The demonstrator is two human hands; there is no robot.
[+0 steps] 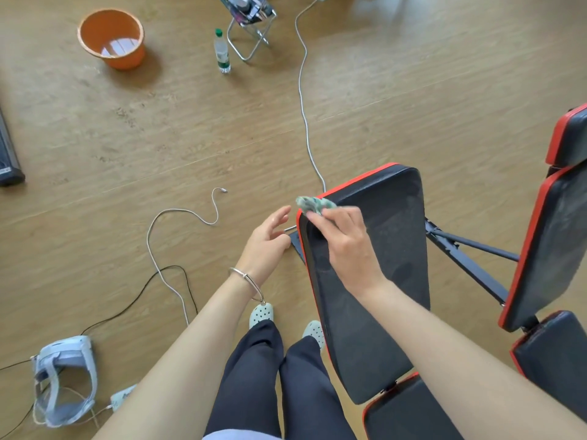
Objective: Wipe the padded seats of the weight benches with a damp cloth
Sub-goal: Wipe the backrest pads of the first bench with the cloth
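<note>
She is in the middle of wiping the nearer bench. Her right hand [346, 246] has its fingers curled round a bunched cloth [313, 204] and presses it onto the long back pad [381, 281], right at the pad's far left corner where the red trim turns. Her left hand [270, 239] holds nothing. Its fingers are loose and slightly spread, and it hovers just beside the pad's left edge, apart from it as far as I can tell.

The pad's long axis runs from beside her legs straight away from her. Its broad end points away, toward the white cable [303, 100] that trails off beyond it, and the narrower end meets the short seat pad [409, 411] close to her.

With the cloth at the far corner, I'd judge the next move is a long pull back along that axis toward her, with the cloth kept flat on the black cover. She'd then shift sideways for the next strip, and the free hand could steady the edge.

To the right of the pad stands a second bench [552, 242], lying roughly the same way, and I see no cloth on it. Well beyond the pad's far end, off to the left, sit an orange basin [111, 38] holding water and a plastic bottle [221, 52].
</note>
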